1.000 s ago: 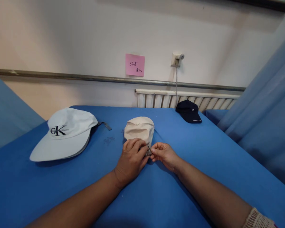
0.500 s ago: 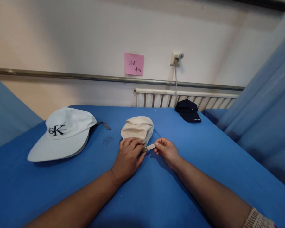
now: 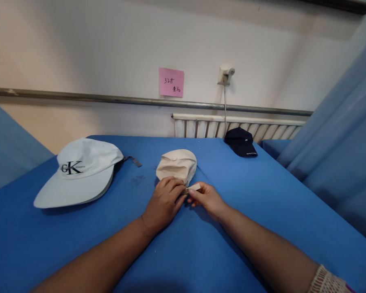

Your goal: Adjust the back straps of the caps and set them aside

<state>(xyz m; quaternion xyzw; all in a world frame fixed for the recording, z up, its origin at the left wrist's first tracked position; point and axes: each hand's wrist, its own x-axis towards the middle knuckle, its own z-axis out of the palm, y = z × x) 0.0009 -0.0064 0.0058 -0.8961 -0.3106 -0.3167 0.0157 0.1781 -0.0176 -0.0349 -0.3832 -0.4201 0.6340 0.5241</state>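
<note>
A beige cap [image 3: 177, 160] lies in front of me with its strap side toward me. My left hand [image 3: 166, 199] is closed over its near edge, holding the cap by the strap's metal buckle [image 3: 185, 191]. From the buckle the pale end of the cap strap [image 3: 195, 187] sticks out to the right. My right hand [image 3: 207, 199] pinches at the buckle and strap, thumb on top. The left fingers partly cover the buckle, so whether its clasp is closed cannot be seen.
A large white cap [image 3: 76, 171] with black lettering stands on the blue-covered table [image 3: 183, 252] at left. A navy cap [image 3: 240, 141] sits at the back right. Behind are a radiator [image 3: 212, 127], a metal rail [image 3: 125, 99] and a pink note [image 3: 171, 82]. Blue curtains [image 3: 347, 142] hang at the sides.
The strap end has come out through the buckle to the right, drawn by my right hand. That hand has since moved back left from the strap's tip to the buckle.
</note>
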